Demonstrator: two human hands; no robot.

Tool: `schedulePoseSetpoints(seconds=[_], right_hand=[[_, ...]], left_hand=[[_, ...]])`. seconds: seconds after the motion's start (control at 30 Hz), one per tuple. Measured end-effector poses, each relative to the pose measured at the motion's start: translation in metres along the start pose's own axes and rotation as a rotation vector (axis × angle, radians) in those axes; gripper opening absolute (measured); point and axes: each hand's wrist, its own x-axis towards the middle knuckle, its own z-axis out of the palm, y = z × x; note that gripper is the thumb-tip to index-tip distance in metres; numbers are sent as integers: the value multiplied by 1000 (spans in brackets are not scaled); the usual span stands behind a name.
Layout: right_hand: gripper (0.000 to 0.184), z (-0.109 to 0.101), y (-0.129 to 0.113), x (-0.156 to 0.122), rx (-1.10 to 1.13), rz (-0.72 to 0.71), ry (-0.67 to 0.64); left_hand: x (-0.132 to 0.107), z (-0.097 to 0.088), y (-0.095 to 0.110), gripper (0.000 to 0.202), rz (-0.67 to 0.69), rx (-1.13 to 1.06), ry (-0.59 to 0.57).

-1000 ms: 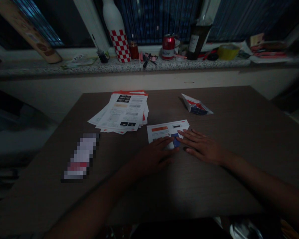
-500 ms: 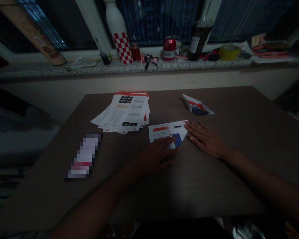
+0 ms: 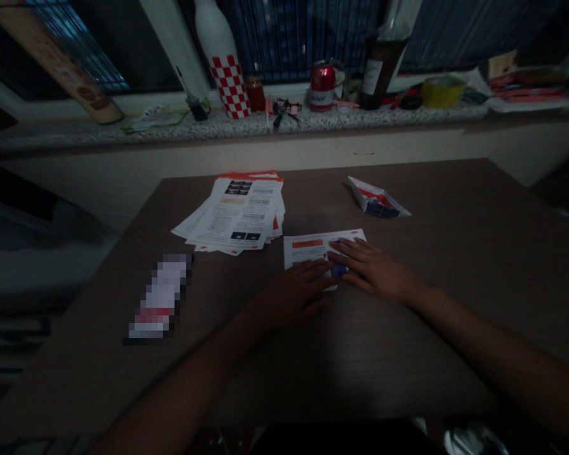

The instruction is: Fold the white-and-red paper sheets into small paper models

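A folded sheet of printed paper (image 3: 303, 248) lies flat on the brown table, with an orange bar and a blue patch on it. My left hand (image 3: 298, 294) rests on its lower left part, fingers stretched out and palm down. My right hand (image 3: 374, 272) lies flat over the sheet's right side, its fingers spread across the print and hiding part of the blue patch. Beyond the right hand stands a folded paper boat (image 3: 379, 201) with red and dark blue print.
A fanned stack of printed sheets (image 3: 239, 218) lies at the back left of the table (image 3: 360, 360). Nearer me on the left is a phone (image 3: 161, 297), its screen blurred out. The windowsill (image 3: 171, 131) holds a checkered bottle (image 3: 228, 79), a red can (image 3: 322, 88) and a dark bottle (image 3: 374, 76).
My right hand has slid left from the sheet's right edge onto its print. The sheet's upper right corner now shows square and reaches farther right. My left hand has barely moved.
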Motion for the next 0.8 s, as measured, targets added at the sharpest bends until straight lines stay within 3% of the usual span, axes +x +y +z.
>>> schedulePoseSetpoints(seconds=[0.57,0.8], right_hand=[[61,3,-1,-4,-43,0,31],[61,2,-1,-3,-35,-2,18]], left_hand=[[-3,-1,0,44,1,-45,52],[-6,-8,0,45,38,-54,6]])
